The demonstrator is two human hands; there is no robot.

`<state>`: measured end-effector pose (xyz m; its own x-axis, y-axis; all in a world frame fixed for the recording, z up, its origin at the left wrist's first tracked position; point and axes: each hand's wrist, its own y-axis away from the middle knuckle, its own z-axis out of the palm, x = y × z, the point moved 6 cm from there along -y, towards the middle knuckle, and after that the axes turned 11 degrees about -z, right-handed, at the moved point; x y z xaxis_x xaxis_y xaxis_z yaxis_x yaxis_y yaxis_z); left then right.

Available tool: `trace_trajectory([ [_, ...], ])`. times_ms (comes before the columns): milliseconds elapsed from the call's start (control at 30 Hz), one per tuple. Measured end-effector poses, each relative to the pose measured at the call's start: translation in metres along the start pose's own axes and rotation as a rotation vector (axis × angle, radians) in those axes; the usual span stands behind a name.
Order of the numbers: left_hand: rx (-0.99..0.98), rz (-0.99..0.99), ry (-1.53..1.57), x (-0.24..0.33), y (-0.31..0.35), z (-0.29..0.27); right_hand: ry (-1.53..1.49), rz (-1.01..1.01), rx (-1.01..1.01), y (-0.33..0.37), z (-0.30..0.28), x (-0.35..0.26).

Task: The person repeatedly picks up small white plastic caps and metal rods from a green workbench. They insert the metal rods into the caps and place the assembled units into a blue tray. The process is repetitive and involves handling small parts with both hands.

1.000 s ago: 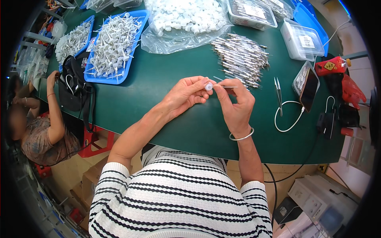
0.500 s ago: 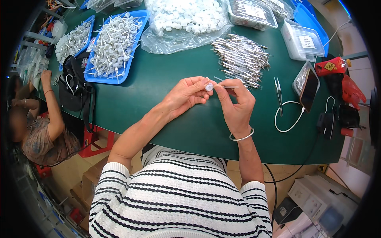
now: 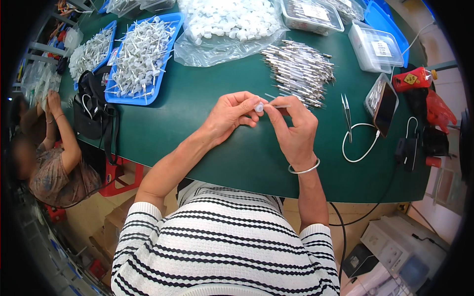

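Between thumb and fingers, my left hand (image 3: pixel 229 116) pinches a small white plastic cap (image 3: pixel 258 107) above the green table (image 3: pixel 212 167). Close on its right, my right hand (image 3: pixel 295 129) grips a thin metal-and-white rod (image 3: pixel 282 106), partly hidden by the fingers. The right fingertips are at the cap's side; whether the rod's tip touches it, I cannot tell. Just beyond my right hand lies a heap of similar thin rods (image 3: pixel 299 69). A clear plastic bag (image 3: pixel 197 57) full of white caps lies beyond my left hand.
Blue trays (image 3: pixel 146 100) of capped rods stand at the left, beside a black bag (image 3: pixel 89 116). Tweezers (image 3: pixel 347 116), a white cable (image 3: pixel 345 153), a phone (image 3: pixel 384 111) and a clear box (image 3: pixel 374 49) are on the right. Another person (image 3: pixel 59 163) sits at the far left.
My hands keep nearly the same place, with the right fingertips slightly closer to the cap. The other person's hands have come together and moved.
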<state>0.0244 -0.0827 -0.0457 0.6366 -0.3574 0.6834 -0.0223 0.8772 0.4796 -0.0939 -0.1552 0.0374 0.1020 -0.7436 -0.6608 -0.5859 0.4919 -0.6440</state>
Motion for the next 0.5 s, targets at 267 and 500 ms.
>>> trace_trajectory([
  [267,-0.015,-0.026,0.041,-0.0027,-0.0016,0.0009,-0.020,0.024,-0.006,0.0017,0.0001,0.0026],
  [500,-0.039,-0.067,0.103,-0.0071,-0.0040,0.0007,-0.035,0.040,0.003,0.0024,0.0001,0.0040],
])
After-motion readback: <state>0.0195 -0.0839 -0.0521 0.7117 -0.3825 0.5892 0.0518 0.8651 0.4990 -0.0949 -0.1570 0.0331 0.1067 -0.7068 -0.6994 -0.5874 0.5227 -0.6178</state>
